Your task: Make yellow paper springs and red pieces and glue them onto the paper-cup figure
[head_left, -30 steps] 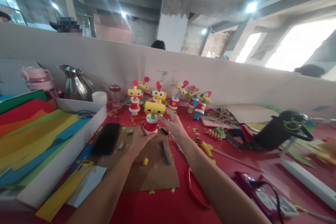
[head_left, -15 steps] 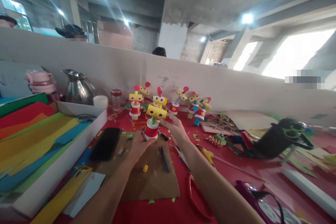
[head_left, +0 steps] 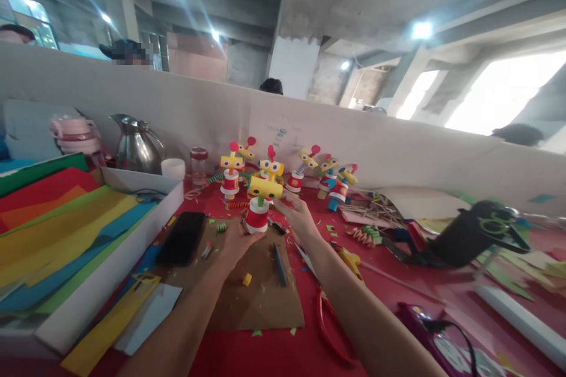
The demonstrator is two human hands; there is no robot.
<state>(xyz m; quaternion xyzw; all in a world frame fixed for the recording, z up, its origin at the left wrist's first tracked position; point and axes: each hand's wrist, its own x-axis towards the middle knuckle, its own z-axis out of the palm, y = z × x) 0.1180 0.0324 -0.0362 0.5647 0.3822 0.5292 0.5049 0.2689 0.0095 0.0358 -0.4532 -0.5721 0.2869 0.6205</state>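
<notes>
My left hand (head_left: 239, 237) is wrapped round the cup body of a paper-cup robot (head_left: 258, 218), which stands upright over the brown board (head_left: 260, 312). It has a red and white cup, a green neck and a yellow paper-roll head with black eyes. From the right, my right hand (head_left: 301, 221) has its fingertips bent together at the right end of the head; the exact contact is too small to see. Behind it stand several similar robots (head_left: 230, 179) with red discs on top. A yellow scrap (head_left: 247, 278) and a dark blue pen-like stick (head_left: 280, 265) lie on the board.
A white box (head_left: 106, 265) of coloured paper is on the left, beside a black phone (head_left: 182, 238). Red-handled scissors (head_left: 329, 330) and a yellow glue gun (head_left: 351, 262) lie at right. A steel jug (head_left: 138, 144) and a glass jar (head_left: 198, 166) stand near the white partition (head_left: 398, 153).
The whole view has shifted slightly to the left, so things appear a little further right. Both hands keep nearly the same position at the robot.
</notes>
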